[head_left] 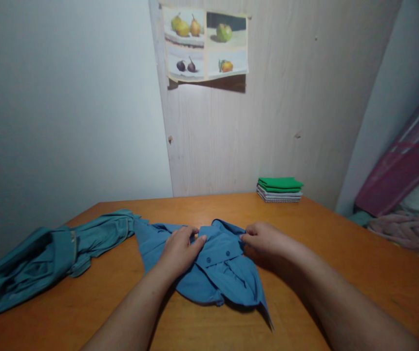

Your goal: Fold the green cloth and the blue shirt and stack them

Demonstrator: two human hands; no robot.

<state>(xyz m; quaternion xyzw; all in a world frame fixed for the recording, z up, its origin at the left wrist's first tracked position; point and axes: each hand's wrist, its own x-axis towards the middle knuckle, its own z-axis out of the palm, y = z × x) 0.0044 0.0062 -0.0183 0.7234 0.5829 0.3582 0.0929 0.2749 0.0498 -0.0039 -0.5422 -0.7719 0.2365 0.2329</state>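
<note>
A crumpled blue shirt [219, 273] lies on the table, with a buttoned strip and two dark buttons facing up. My left hand [182, 247] is on its left part, thumb and fingers curled onto the fabric. At the shirt's right edge, my right hand [262, 239] pinches the cloth between thumb and fingers. A pointed corner of the shirt hangs out toward the lower right. To the left stretches a teal cloth garment [41, 268], bunched and loosely opened at its near end. It meets the shirt's upper left; whether the two are joined I cannot tell.
An orange-brown wooden table [290, 317] spans the view. At its back right sits a folded stack of green and checked cloths [279, 190]. A fruit picture [205, 45] hangs on the wall behind. Pink and pale fabrics [410, 214] are heaped past the right edge.
</note>
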